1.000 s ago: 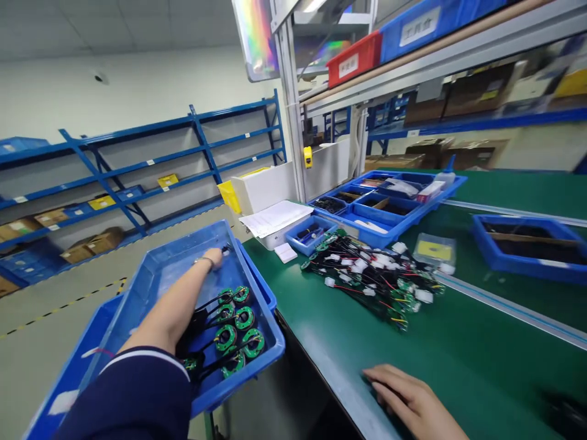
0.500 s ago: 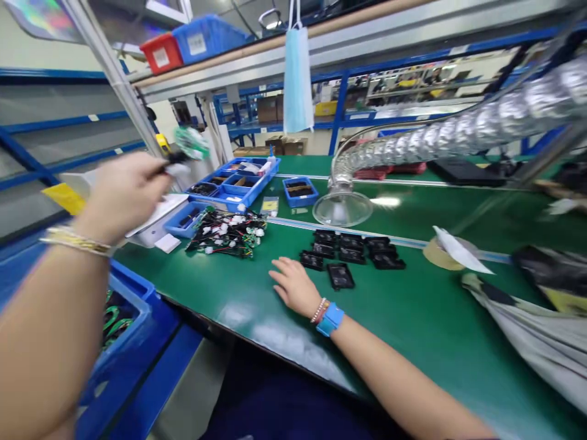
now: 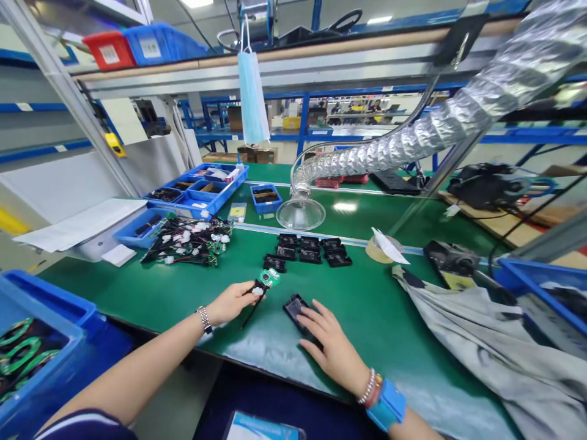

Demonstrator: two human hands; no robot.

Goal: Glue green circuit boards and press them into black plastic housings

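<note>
My left hand (image 3: 232, 302) pinches a small green circuit board with a black cable (image 3: 265, 280), held low over the green table mat (image 3: 183, 293). My right hand (image 3: 330, 342) lies on the mat with its fingers over a black plastic housing (image 3: 294, 307), gripping it. The two hands are close together near the table's front edge. Just beyond them lie several more black housings (image 3: 307, 249) in rows.
A heap of wired green boards (image 3: 190, 241) lies at the left. Blue parts trays (image 3: 195, 189) stand behind it. A silver extraction hose with a clear funnel (image 3: 300, 214) hangs mid-table. A tape roll (image 3: 380, 249) and grey cloth (image 3: 463, 324) are right. A blue bin (image 3: 32, 348) sits lower left.
My view swung from the blue bin to the table. My left hand carried a green board from the bin down to the mat. My right hand slid onto a black housing.
</note>
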